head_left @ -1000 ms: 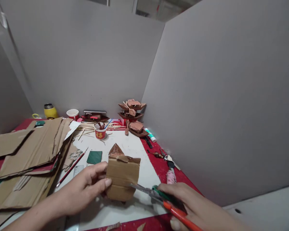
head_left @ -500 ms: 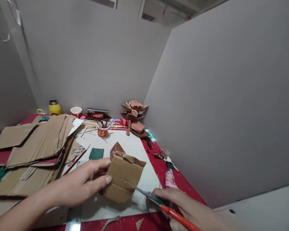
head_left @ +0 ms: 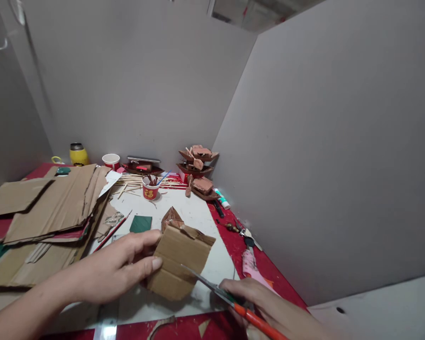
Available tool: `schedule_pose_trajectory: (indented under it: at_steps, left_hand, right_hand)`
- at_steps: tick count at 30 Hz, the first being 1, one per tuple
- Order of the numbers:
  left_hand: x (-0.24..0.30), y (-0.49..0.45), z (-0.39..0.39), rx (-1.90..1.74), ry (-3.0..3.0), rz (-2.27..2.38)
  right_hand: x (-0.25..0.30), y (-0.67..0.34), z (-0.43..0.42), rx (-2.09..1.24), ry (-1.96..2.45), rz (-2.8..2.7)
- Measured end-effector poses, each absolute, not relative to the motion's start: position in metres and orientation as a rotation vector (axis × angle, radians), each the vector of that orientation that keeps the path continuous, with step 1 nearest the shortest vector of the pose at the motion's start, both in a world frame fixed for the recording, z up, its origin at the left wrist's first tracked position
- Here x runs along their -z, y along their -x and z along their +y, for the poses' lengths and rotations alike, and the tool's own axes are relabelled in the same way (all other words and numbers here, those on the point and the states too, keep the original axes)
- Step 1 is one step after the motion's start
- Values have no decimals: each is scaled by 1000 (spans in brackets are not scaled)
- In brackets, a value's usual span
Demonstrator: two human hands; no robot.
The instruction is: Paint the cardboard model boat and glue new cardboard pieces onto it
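Observation:
A small piece of brown cardboard point(head_left: 179, 259) with creases and a torn upper edge is pinched at its left side by my left hand point(head_left: 131, 267), thumb on top. My right hand point(head_left: 260, 302) grips scissors point(head_left: 216, 290) with an orange handle. One blade lies across the face of the cardboard from its right edge; the other blade is hidden. Just behind the cardboard, the pointed end of a brown model boat point(head_left: 172, 218) shows, its rest covered. Left of the boat lies a dark green square point(head_left: 140, 224) on the white work surface point(head_left: 216, 274).
Cardboard sheets point(head_left: 56, 203) are piled at left. A red paper cup point(head_left: 150, 188) with brushes stands before thin wooden sticks point(head_left: 127, 180). Finished model boats point(head_left: 198, 165) are stacked at the back. Keys point(head_left: 250, 241) and a glue tube point(head_left: 222, 199) lie along the right wall.
The cardboard has tilted slightly, its lower end shifting left. The scissors and my right hand have moved slightly left with it. The camera view has shifted a little.

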State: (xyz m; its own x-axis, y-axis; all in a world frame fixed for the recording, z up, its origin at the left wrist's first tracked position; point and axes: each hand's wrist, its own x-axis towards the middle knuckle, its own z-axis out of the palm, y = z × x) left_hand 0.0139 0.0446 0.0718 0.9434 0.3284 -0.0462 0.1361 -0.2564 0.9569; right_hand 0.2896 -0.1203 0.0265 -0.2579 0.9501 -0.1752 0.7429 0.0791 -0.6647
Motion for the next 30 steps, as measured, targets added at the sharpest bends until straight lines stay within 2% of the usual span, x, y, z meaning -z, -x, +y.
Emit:
schedule_pose_trajectory:
  at_steps: [14,30]
  left_hand:
    - [-82,-10,38,-212,-2036,406]
    - [-78,-13,38,-185,-1888,380]
  right_hand:
    - [-36,-283,-125,-894,1654,-2060]
    - [-37,-283,-129,-874,1758,-2027]
